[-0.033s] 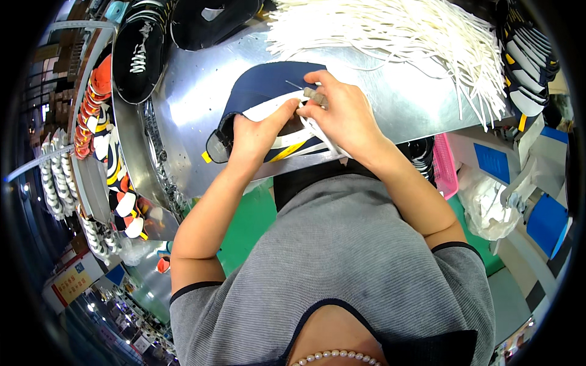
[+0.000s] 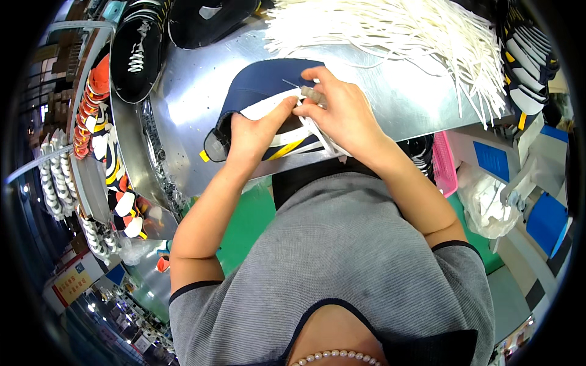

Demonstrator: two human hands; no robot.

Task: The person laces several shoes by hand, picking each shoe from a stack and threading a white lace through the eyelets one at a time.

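A navy shoe upper [image 2: 259,85] with white and yellow stripes lies near the front edge of the metal table. My left hand [image 2: 253,134] grips it, fingers inside the opening and thumb pressed on the white part. My right hand [image 2: 345,113] is closed just right of that thumb, pinching a white shoelace [image 2: 320,135] whose length trails down toward me. Between its fingers shows a beige wrapped piece [image 2: 314,94], and a thin metal point [image 2: 291,83] sticks out beside it; whether the two are one tool I cannot tell. The left fingertips are hidden in the upper.
White laces [image 2: 390,30] lie in a large heap at the table's back. Black shoe uppers [image 2: 137,58] sit at the far left, and striped uppers [image 2: 526,73] are stacked at the far right. A pink basket [image 2: 445,165] stands beyond the table's right front edge.
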